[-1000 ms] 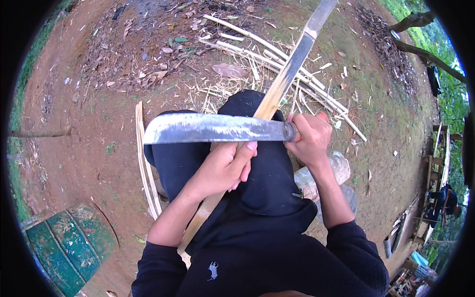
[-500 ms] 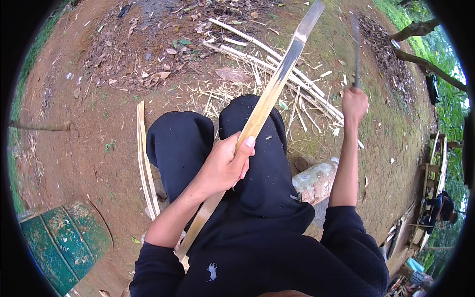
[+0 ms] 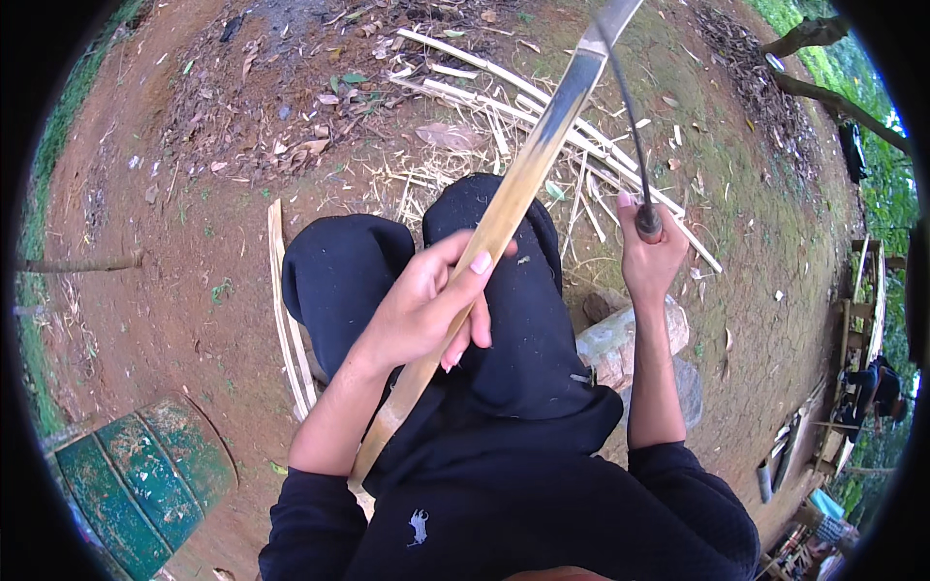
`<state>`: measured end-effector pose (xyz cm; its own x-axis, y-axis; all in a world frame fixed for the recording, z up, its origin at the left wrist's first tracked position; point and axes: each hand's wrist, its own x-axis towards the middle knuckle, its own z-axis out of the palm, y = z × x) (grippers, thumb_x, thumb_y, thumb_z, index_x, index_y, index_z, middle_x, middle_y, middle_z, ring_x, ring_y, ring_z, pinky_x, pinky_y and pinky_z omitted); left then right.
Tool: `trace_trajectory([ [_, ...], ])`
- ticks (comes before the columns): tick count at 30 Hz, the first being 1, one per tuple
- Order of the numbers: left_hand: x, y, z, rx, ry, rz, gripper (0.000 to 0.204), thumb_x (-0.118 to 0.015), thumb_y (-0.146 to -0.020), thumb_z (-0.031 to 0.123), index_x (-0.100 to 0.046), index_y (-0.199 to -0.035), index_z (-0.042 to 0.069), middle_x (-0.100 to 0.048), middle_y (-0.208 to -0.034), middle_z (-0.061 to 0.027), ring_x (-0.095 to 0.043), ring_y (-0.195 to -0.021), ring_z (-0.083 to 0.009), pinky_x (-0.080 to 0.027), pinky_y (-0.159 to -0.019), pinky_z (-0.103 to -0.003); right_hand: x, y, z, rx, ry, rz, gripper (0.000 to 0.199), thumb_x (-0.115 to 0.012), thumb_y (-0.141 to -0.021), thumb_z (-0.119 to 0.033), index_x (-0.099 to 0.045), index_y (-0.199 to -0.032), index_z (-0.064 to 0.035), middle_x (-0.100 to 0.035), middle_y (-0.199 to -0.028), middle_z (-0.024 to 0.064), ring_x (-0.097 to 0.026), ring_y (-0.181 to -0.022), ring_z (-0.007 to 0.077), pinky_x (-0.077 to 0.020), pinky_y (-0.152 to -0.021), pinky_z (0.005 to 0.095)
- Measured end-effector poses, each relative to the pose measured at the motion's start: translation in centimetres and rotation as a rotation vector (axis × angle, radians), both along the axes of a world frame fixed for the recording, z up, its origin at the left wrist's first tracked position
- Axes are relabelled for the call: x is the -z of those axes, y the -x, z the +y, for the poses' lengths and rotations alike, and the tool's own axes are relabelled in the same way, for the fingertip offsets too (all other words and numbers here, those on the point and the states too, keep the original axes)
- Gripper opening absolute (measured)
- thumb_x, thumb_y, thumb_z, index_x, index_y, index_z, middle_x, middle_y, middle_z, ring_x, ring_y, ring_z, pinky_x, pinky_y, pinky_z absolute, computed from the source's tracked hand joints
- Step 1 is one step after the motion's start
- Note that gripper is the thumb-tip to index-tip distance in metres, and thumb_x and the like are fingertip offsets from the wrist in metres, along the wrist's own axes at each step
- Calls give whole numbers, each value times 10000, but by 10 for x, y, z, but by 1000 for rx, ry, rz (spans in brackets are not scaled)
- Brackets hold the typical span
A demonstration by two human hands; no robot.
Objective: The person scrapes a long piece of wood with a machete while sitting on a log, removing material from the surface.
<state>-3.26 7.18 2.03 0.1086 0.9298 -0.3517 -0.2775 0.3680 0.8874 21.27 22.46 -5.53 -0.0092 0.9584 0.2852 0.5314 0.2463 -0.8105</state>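
Observation:
A long, flat bamboo strip [image 3: 528, 179] slants across my lap, its upper part darkened to black and its low end passing beside my left forearm. My left hand [image 3: 426, 305] is closed around its middle, thumb on top and fingers loosely curled beneath. In my right hand [image 3: 655, 259], above the right knee's outer side, is a machete [image 3: 635, 131], gripped by its dark handle. Its blade shows nearly edge-on as a thin dark line. The tip, blurred, crosses in front of the strip's upper end; whether they touch I cannot tell.
Pale split strips [image 3: 572, 131] and shavings [image 3: 412, 184] litter the ground beyond my knees. Two strips [image 3: 279, 290] lean by my left leg. A cut log [image 3: 635, 347] and a stone [image 3: 673, 395] lie right, a green drum [image 3: 145, 484] lower left. Another person [image 3: 872, 392] is far right.
My right hand has come inward and lower, swinging the machete left toward the strip's upper end. My left hand's fingers have loosened a little around the bamboo strip.

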Motion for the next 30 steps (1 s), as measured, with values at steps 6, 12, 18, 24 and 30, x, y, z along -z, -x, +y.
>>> trace_trajectory([
  [6,-2,12,-3,-151,-22,47,414,-423,-1099,385,-544,-1191,0,-567,-593,-37,-479,-381,-72,-403,-357,-215,-29,-6,-28,-315,211,-21,365,-808,-882,-285,-639,-716,-7,-451,-559,-53,-388,-546,60,-304,-506,277],
  [12,2,25,-7,-379,65,72,357,-419,-1104,356,-530,-1148,19,-480,-605,4,-403,-370,-47,-343,-322,-205,-25,-59,-60,-488,328,-249,326,-824,-836,-213,-624,-671,-15,-440,-515,1,-380,-494,90,-297,-484,294],
  [18,-2,34,-10,-394,52,-10,348,-428,-1103,351,-523,-1150,19,-481,-617,9,-409,-378,-45,-341,-329,-204,-28,-77,-53,-653,177,-402,127,-744,-641,-104,-638,-663,-38,-538,-523,119,-573,-476,284,-438,-502,363],
  [24,-2,33,-11,-341,3,25,376,-441,-1097,377,-524,-1144,13,-484,-613,6,-403,-380,-42,-337,-335,-202,-31,-67,-19,-278,172,-478,204,-722,-746,-158,-616,-670,-2,-510,-513,99,-483,-478,176,-417,-522,348],
  [30,1,31,-14,-313,-12,29,389,-458,-1087,403,-524,-1097,20,-505,-612,-8,-430,-380,-59,-363,-335,-210,-18,-67,-11,74,400,-133,303,-730,-817,-178,-536,-629,-41,-482,-541,-6,-424,-533,91,-353,-528,314],
])
